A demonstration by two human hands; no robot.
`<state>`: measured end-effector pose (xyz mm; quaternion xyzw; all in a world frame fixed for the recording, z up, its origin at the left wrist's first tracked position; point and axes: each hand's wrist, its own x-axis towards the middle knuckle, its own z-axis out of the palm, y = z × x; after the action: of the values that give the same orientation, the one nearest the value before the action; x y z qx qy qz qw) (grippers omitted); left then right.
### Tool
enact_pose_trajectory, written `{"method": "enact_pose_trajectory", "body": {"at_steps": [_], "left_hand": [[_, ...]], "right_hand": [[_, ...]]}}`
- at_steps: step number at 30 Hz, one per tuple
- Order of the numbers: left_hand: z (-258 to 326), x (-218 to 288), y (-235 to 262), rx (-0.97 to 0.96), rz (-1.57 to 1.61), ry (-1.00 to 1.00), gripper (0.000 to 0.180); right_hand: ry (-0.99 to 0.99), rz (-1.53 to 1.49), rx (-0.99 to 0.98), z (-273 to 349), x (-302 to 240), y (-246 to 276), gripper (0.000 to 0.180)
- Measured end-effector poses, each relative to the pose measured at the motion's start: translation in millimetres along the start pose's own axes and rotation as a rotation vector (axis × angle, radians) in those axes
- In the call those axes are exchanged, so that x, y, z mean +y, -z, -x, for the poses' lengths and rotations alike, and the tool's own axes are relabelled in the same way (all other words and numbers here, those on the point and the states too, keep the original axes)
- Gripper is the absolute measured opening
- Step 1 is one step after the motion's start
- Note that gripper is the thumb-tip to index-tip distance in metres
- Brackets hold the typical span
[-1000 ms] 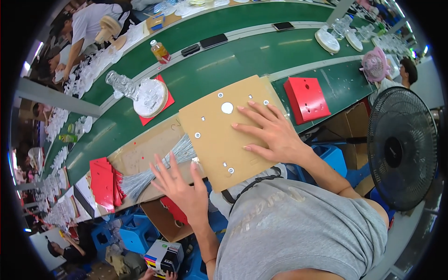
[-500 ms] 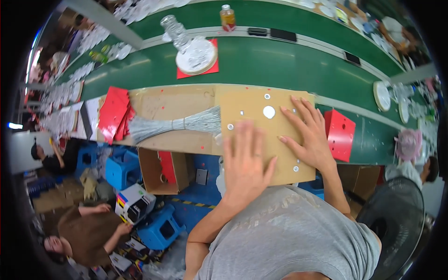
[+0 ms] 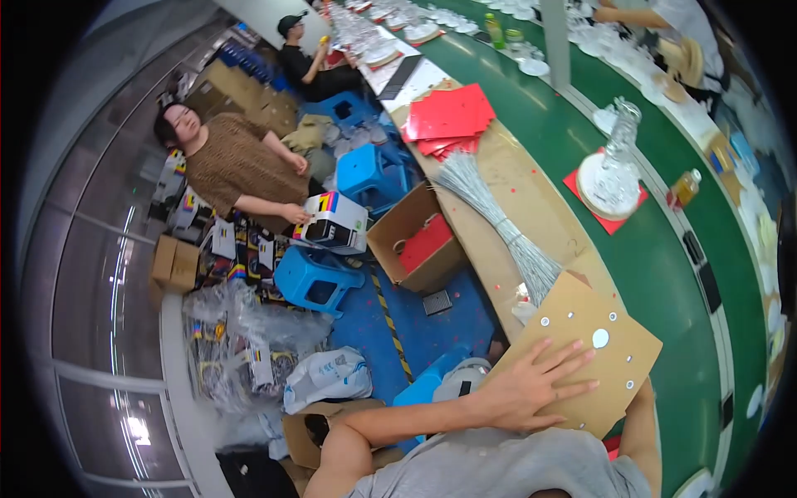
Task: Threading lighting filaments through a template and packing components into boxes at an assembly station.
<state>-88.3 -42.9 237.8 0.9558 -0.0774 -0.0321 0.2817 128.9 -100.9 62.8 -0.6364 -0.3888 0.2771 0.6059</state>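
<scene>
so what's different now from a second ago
The left hand, which hung off the board's edge a second ago, now lies flat on the brown board. The right hand, resting on the board earlier, is out of sight; only that forearm shows. The board and the bundle of silver wires stay on the bench.

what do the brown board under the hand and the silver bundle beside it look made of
Board: likely cardboard or thin fibreboard, matte tan, flat, with small holes and round white or metal fittings. Bundle: looks like thin metal wires or rods, silvery-grey and fanned out; coated plastic is possible.
</scene>
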Motion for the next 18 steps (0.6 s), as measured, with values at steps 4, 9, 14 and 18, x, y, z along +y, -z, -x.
{"method": "enact_pose_trajectory", "body": {"at_steps": [4, 9, 14, 18], "left_hand": [[-2.0, 3.1, 2.9, 0.016, 0.027, 0.061, 0.070], [0.4, 8.5, -0.6, 0.008, -0.013, 0.051, 0.066], [0.1, 7.0, -1.8, 0.015, -0.063, 0.074, 0.064], [-5.8, 14.5, 0.0, 0.016, -0.109, 0.032, 0.066]], "right_hand": [[0.443, 0.452, 0.008, -19.2, 47.5, -2.9, 0.038], [0.134, 0.255, 0.191, -8.1, 163.8, -0.3, 0.026], [-0.377, 0.201, 0.122, 14.5, 77.1, -0.9, 0.029], [-0.205, 0.324, 0.082, 71.8, 22.3, 16.3, 0.036]]}}
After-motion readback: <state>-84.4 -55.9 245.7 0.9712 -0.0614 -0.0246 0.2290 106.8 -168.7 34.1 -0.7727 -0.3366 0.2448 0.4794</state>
